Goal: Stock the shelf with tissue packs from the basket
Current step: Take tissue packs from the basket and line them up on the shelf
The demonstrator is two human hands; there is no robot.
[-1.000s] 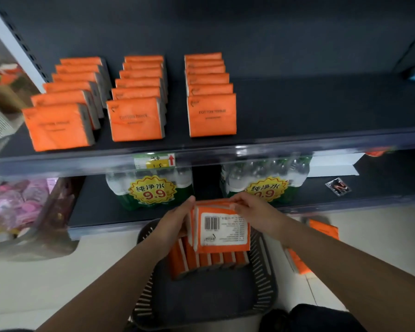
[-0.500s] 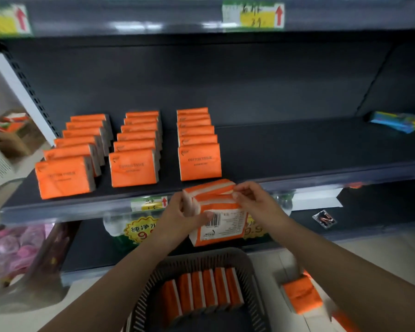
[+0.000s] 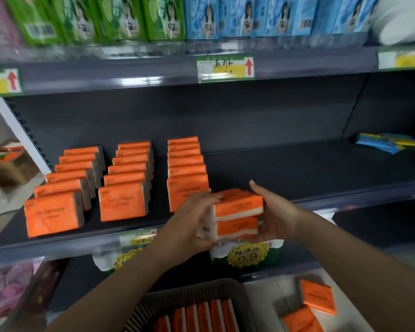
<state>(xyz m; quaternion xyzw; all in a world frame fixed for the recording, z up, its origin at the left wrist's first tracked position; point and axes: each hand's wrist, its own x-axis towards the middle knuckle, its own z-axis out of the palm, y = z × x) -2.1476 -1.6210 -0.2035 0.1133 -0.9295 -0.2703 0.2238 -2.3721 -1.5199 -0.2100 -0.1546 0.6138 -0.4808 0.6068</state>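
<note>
Two stacked tissue packs are clamped between the left hand and right hand, fingers wrapped round their ends, at the shelf edge, three o'clock of the third row, likely so that a fourth row can be started.

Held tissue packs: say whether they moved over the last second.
Yes. The held tissue packs rose from the basket to the shelf's front edge.

Two tissue packs, stacked, gripped between left hand and right hand at shelf front edge, right of orange rows; basket near.
</note>
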